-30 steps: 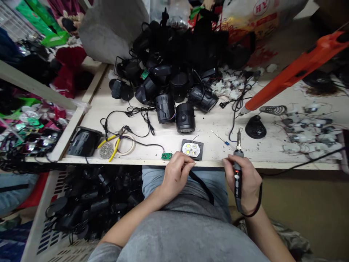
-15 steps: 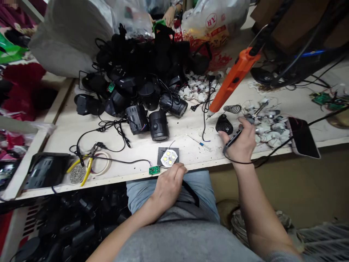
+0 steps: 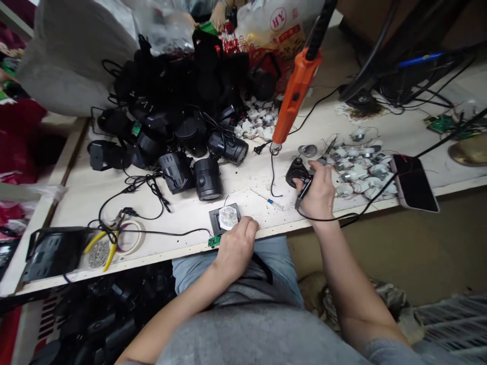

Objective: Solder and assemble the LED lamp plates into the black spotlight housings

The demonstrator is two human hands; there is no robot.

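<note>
The left hand (image 3: 236,248) lies with its fingers loosely curled against the near right corner of a square black lamp plate carrying a white LED board (image 3: 224,219), at the near edge of the workbench (image 3: 163,246); whether it grips the plate cannot be told. A small green circuit board (image 3: 214,242) lies just beside that hand. The right hand (image 3: 317,190) wraps around a black corded soldering pen (image 3: 304,191), tip down, just beside a black rounded knob (image 3: 297,171), with a blue-handled screwdriver (image 3: 271,202) between the hands.
</note>
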